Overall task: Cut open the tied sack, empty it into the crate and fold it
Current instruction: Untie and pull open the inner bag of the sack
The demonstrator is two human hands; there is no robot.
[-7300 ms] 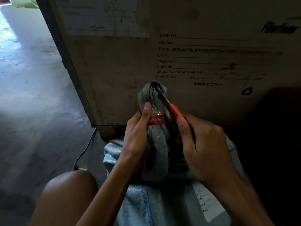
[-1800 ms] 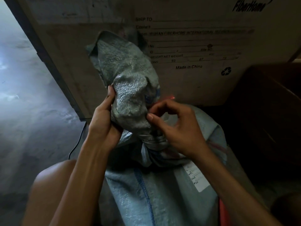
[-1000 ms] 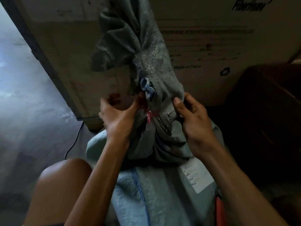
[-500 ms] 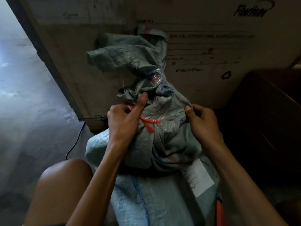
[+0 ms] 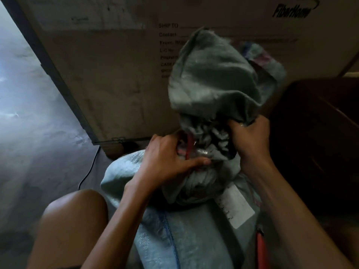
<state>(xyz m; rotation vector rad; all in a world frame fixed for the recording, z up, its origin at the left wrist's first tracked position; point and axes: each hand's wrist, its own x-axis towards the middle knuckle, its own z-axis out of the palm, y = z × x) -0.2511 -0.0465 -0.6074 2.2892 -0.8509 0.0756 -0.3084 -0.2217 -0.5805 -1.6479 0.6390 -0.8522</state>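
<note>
A pale-lit grey concrete floor (image 5: 38, 142) runs up to a large printed carton (image 5: 116, 84) marked "FiberHome" and "SHIP TO", which fills the back of a dim room. A dark brown container (image 5: 320, 142) stands to its right, and a black cable (image 5: 87, 171) trails over the floor near the carton's lower corner. Between the person's bare knee (image 5: 73, 220) and that container stands 1 grey-green woven sack (image 5: 194, 239), with a blue stripe down its front and a white label (image 5: 237, 206) on its right shoulder. The left hand (image 5: 167, 160) is curled around the sack's gathered neck, thumb stretched across the front, fingers closed at the red tie (image 5: 189, 146) that shows there. The right hand (image 5: 250, 138) is clenched on a bunch of fabric at the neck's right side, just under the loose top, which stands up blurred in front of the carton's print. A red-handled tool (image 5: 261, 247) lies against the sack's lower right side, only partly in view.
</note>
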